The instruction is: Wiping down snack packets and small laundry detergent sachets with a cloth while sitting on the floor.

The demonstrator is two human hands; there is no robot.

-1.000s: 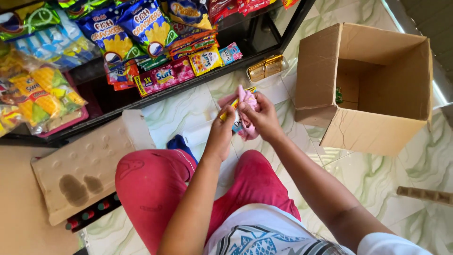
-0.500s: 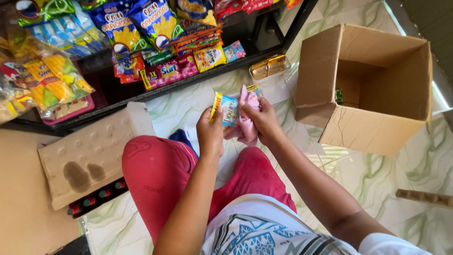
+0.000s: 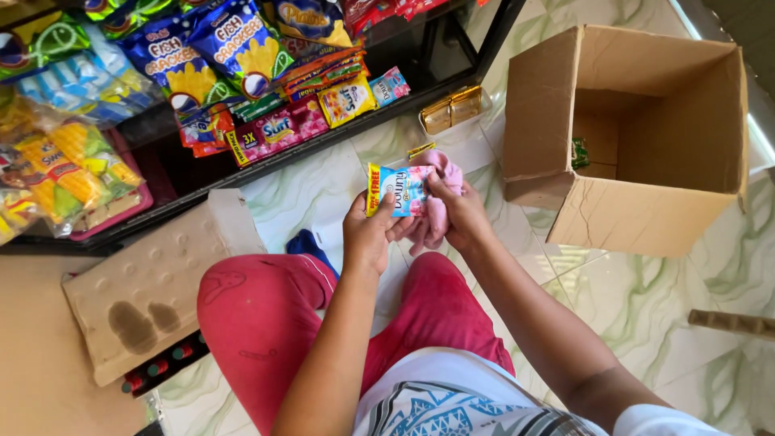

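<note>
My left hand (image 3: 370, 232) and my right hand (image 3: 458, 216) are raised together above my knees in red shorts. Between them they hold a strip of small sachets (image 3: 401, 188), light blue and pink with a yellow and red edge. The left thumb presses the strip's lower left part, and the right fingers grip its right side. A bunch of pink sachets (image 3: 437, 211) hangs folded inside my right hand.
An open cardboard box (image 3: 646, 137) stands on the marbled floor at the right, with a small green packet (image 3: 579, 152) inside. A black shelf (image 3: 339, 129) at the top carries snack bags and sachet strips. Flat cardboard (image 3: 153, 282) lies at the left.
The sachet strip has turned from edge-on to face up between both hands. My view has shifted slightly to the right, so the shelf goods have slid left.
</note>
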